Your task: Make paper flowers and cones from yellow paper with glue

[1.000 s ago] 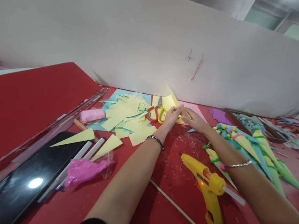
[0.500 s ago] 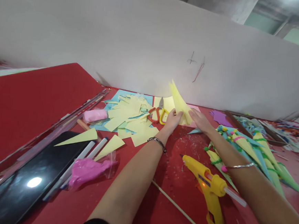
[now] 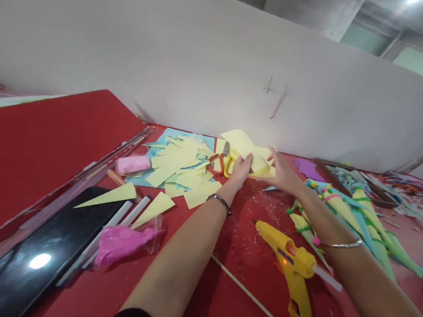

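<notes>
My left hand (image 3: 242, 170) is closed on the near left part of a pale yellow paper sheet (image 3: 240, 142), which curls up near the wall. At the sheet's right side is my right hand (image 3: 281, 171), its fingers apart beside the paper. Scissors (image 3: 227, 163) with red and yellow handles lie just left of my left hand. Further left, yellow paper pieces (image 3: 182, 161) are heaped on blue sheets (image 3: 167, 136). A yellow glue gun (image 3: 291, 267) with a lit orange light lies on the red table below my right hand.
Decorated paper cones (image 3: 369, 224) lie at right, before a brown tray (image 3: 379, 193). A thin stick (image 3: 252, 296) lies in front. On the left are a black phone-like slab (image 3: 48, 248), white pens (image 3: 112, 233), pink clay (image 3: 127, 242) and two yellow paper wedges (image 3: 111, 195). A white wall (image 3: 204, 65) stands behind.
The yellow paper, upright and folded between my hands before, has opened out and lowered. My right hand's fingers have spread and moved off the paper's fold.
</notes>
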Demonstrator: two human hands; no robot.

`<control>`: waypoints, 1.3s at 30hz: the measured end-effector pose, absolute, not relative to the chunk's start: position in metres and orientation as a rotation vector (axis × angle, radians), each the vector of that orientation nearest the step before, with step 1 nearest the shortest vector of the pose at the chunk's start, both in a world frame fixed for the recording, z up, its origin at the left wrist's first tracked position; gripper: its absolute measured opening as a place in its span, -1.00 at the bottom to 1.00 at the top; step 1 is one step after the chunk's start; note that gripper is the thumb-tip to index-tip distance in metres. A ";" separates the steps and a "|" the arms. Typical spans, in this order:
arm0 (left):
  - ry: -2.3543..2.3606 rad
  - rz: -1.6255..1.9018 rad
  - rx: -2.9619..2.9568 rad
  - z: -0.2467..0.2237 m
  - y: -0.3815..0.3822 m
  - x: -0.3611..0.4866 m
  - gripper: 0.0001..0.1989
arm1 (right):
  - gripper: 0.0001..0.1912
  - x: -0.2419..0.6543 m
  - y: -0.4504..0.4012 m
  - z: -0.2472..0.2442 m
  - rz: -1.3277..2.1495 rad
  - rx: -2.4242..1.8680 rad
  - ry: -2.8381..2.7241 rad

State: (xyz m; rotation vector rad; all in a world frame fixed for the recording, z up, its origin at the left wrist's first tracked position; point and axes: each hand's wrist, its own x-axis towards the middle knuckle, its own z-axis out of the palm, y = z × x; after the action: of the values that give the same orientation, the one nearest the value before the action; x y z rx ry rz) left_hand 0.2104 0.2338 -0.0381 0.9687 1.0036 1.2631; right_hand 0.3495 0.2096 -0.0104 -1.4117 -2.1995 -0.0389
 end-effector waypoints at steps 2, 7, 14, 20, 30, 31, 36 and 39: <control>1.090 1.233 1.145 -0.033 0.235 0.206 -0.67 | -0.27 0.350 0.213 -0.014 -0.001 -1.567 -2.205; 1.352 0.979 1.625 -0.008 0.236 0.184 -0.68 | -0.62 0.355 0.222 -0.011 0.020 -1.898 -2.035; 1.751 0.446 2.007 0.001 0.232 0.175 -0.68 | -0.71 0.354 0.237 -0.012 0.196 -2.132 -1.923; 1.852 0.331 2.158 -0.009 0.222 0.184 -0.68 | -0.72 0.350 0.239 -0.006 0.260 -2.119 -1.866; 1.945 0.687 2.213 0.016 0.221 0.181 -0.78 | -0.48 0.351 0.236 0.017 0.031 -1.917 -1.713; 1.945 0.735 2.208 0.016 0.221 0.180 -0.74 | -0.48 0.352 0.236 0.017 0.023 -1.909 -1.702; 1.984 1.017 2.111 0.013 0.225 0.164 -0.68 | -0.48 0.362 0.234 0.019 -0.026 -1.901 -1.626; 2.024 1.105 2.045 0.013 0.230 0.155 -0.65 | -0.47 0.369 0.232 0.022 -0.047 -1.904 -1.573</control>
State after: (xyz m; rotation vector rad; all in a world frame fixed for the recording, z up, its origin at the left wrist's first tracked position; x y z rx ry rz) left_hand 0.1554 0.2302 0.0134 2.0445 2.0244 1.1053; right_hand 0.3694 0.2315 0.0215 -1.9036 -1.5727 -0.0466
